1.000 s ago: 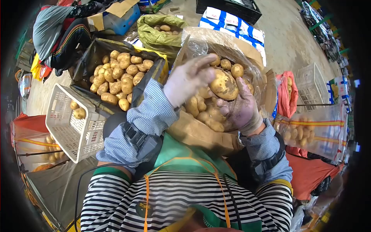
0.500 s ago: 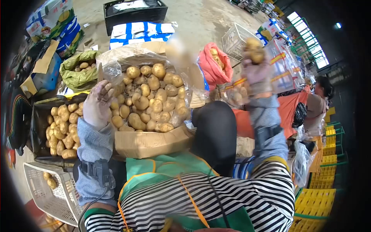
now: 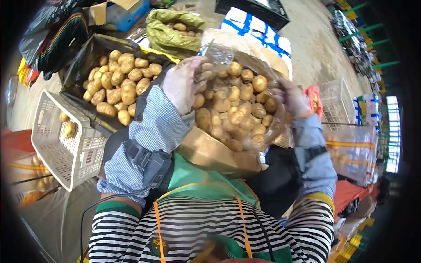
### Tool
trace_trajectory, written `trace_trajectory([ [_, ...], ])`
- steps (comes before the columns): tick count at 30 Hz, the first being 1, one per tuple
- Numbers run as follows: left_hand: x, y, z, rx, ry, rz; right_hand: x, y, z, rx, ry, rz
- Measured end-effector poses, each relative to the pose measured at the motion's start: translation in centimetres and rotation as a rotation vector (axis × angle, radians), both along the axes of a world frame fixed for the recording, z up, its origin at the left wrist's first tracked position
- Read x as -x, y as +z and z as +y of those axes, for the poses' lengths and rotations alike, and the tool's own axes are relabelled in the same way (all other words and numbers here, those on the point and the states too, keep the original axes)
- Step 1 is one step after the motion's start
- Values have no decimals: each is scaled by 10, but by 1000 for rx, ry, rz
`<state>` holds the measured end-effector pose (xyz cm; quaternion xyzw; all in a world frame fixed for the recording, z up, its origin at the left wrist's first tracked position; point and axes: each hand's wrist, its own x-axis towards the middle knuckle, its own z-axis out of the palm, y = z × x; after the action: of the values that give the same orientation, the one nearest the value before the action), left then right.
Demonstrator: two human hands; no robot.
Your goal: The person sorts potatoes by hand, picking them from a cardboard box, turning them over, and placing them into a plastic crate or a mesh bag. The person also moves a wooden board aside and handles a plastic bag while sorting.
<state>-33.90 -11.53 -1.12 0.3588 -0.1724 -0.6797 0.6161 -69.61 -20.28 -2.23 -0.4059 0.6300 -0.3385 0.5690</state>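
Note:
Potatoes (image 3: 239,115) fill a cardboard box (image 3: 210,147) in front of me, lined with a clear plastic liner (image 3: 262,139). At the box's left rim is my left hand (image 3: 184,83), gloved, its fingers bent around the liner's edge. My right hand (image 3: 294,98), slightly blurred, is at the right rim; its fingers are closed on the liner there, and no potato shows in it. Some potatoes lie under the see-through plastic.
To the left, a black-lined crate (image 3: 72,81) holds more potatoes. A white plastic crate (image 3: 61,142) with a few potatoes stands nearer me. Beyond the box are a green sack (image 3: 169,37), blue-and-white cartons (image 3: 258,30) and another white crate (image 3: 335,101). A red bag (image 3: 315,94) stands at the right.
My right hand, which held potatoes out to the right, has come back to the box's right rim without them. My left hand stays by the left rim. The view has turned left.

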Motion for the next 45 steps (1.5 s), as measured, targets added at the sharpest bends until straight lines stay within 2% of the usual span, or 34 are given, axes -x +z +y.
trace_trajectory([
  [1,-1,-7,-3,40,-6,6,-45,-11,3,-4,15,42],
  [2,-1,-5,-4,29,8,-7,-58,-55,-15,-93,68,-52],
  [3,0,2,-4,13,13,-1,-83,-79,-26,-163,-14,-97],
  [4,0,7,-4,-1,16,6,-68,-161,-72,-387,-39,-284],
  [5,-1,6,-6,-11,23,-7,-112,-137,-61,-343,-274,-269],
  [7,-3,8,-8,38,-7,63,-145,-143,-85,-517,-559,-368],
  [9,-4,16,-9,-16,-38,-6,-154,-158,-96,-234,-461,-542],
  [10,-4,16,-10,2,-68,-12,-158,-161,-108,-354,-585,-550],
  [11,-5,14,-10,20,-98,-16,-158,-165,-110,-338,-542,-411],
  [14,-10,7,-14,34,-104,33,-152,-170,-103,-296,-499,-342],
  [17,-13,24,-11,0,-93,16,-123,-175,-80,-245,-267,-648],
  [19,-15,29,-10,82,-121,-103,-92,-177,-65,-214,-116,-843],
  [20,-18,26,-8,161,-147,-2,-74,-160,-60,-268,150,-985],
  [21,-17,25,-6,170,-159,6,-63,-147,-53,-255,142,-979],
  [23,-11,36,-2,109,-156,-178,-68,-64,-18,-384,191,-967],
  [25,-6,39,0,150,-214,-153,-80,0,26,-348,94,-950],
  [26,-1,42,1,223,-319,-323,-74,12,42,-332,376,-1088],
  [27,5,42,2,296,-419,-495,-72,22,60,-344,444,-1204],
  [28,17,37,5,435,-409,-563,-77,38,81,-369,402,-1285],
  [29,30,40,15,407,-479,-458,-84,48,102,-397,362,-1370],
  [30,39,42,25,452,-543,-489,-92,47,119,-391,363,-1372],
  [31,46,42,33,494,-605,-526,-102,45,134,-254,222,-1169],
  [32,55,38,38,680,-475,-734,-108,43,141,-124,83,-968],
  [33,54,34,41,673,-477,-747,-110,44,142,-129,86,-981],
  [35,51,30,46,637,-420,-821,-114,49,140,-222,245,-980],
  [36,50,23,45,678,-355,-936,-108,41,134,-316,281,-1100],
  [37,49,30,46,672,-349,-947,-104,39,131,-321,292,-1108],
  [39,48,42,52,714,-254,-1273,-100,34,131,-185,393,-748],
  [40,49,38,50,707,-257,-1280,-101,34,132,-99,421,-591],
  [42,52,29,44,378,-266,-770,-109,37,135,0,421,-470],
  [43,50,31,39,374,-266,-775,-112,39,136,4,413,-471],
  [45,45,39,29,265,-202,-544,-112,42,132,-81,370,-565],
])
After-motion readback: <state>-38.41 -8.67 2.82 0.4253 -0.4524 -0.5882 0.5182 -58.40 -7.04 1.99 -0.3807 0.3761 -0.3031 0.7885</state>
